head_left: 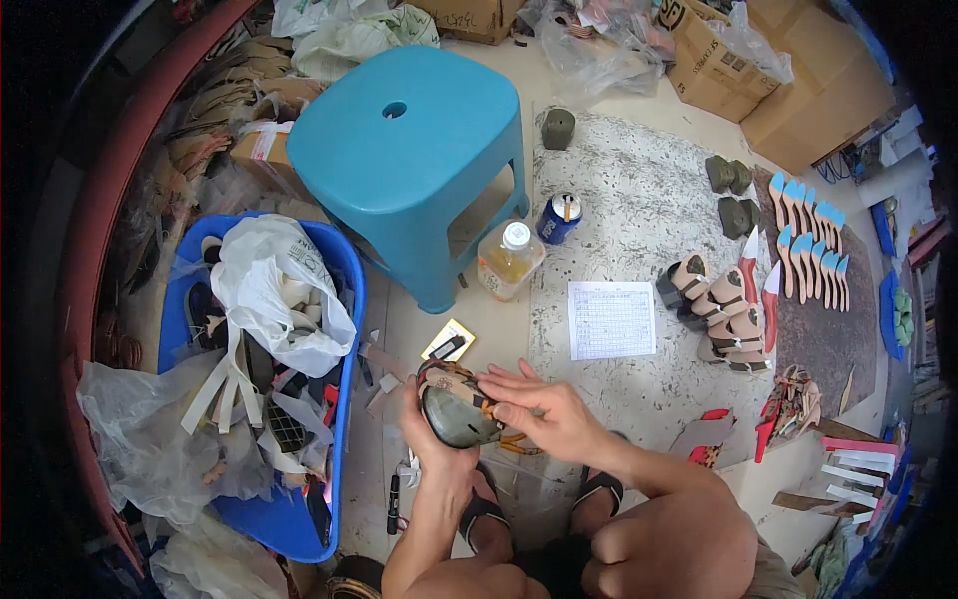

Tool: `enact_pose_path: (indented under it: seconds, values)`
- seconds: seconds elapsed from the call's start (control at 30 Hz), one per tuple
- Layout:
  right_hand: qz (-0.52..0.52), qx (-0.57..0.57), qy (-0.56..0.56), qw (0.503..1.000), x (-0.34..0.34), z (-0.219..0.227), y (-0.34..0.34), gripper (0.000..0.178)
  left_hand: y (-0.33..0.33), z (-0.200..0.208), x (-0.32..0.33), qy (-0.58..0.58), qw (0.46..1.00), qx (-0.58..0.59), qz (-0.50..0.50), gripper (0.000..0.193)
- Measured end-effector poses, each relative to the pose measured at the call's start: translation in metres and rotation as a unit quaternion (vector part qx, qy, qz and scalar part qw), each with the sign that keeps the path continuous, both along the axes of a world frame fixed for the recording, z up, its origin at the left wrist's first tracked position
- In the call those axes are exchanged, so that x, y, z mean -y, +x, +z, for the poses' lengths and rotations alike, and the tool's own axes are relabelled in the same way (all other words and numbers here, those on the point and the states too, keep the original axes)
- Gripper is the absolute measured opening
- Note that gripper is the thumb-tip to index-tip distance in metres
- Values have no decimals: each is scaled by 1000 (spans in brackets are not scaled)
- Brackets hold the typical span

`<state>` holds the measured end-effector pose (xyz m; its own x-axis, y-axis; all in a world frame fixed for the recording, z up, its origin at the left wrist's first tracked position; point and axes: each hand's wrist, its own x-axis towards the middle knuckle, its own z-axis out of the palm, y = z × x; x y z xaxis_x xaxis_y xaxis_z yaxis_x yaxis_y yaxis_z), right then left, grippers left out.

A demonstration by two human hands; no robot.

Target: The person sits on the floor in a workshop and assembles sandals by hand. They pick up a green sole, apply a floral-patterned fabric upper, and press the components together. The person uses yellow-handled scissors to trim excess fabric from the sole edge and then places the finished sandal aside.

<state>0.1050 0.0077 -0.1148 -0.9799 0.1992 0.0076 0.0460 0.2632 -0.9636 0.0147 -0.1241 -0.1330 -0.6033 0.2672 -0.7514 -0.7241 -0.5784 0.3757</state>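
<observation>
Left fingers [411, 407]: curled around rounded grey-green shoe [457, 417] | right fingers [527, 391]: slightly parted against its side, grip unclear | beyond fingers: translucent squarish bottle [509, 266]

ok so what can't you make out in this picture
All head view:
Palm side of the grey-green and tan shoe-like piece: hidden by the left hand.
Whatever lies under the white plastic bag in the blue plastic tub: covered by that bag.
Entries on the white rectangular paper sheet: too small.
Top-centre brown cardboard box: cut off by the upper edge.
</observation>
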Motion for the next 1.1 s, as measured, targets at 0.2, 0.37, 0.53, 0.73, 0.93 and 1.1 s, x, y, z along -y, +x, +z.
enact_pose_path:
  seconds: [0.2,0.37,0.53,0.73,0.93,1.1]
  values:
    - [-35,-45,105,993,18,-4,0,35,4,-8,3,4,1000,-11,19,39]
    - [12,63,-73,995,3,3,-7,34,4,-2,3,-10,999,28,10,44]
    - [61,73,45,994,0,15,-8,35,4,-14,8,-18,999,-44,20,45]
    - [73,81,-88,990,-11,-7,-10,34,1,-10,8,-4,999,-31,12,46]
    - [11,13,-41,999,8,-13,-8,34,1,-9,9,16,1000,18,11,48]
    - [-19,-42,146,988,19,1,-9,34,4,-21,15,64,997,22,22,46]
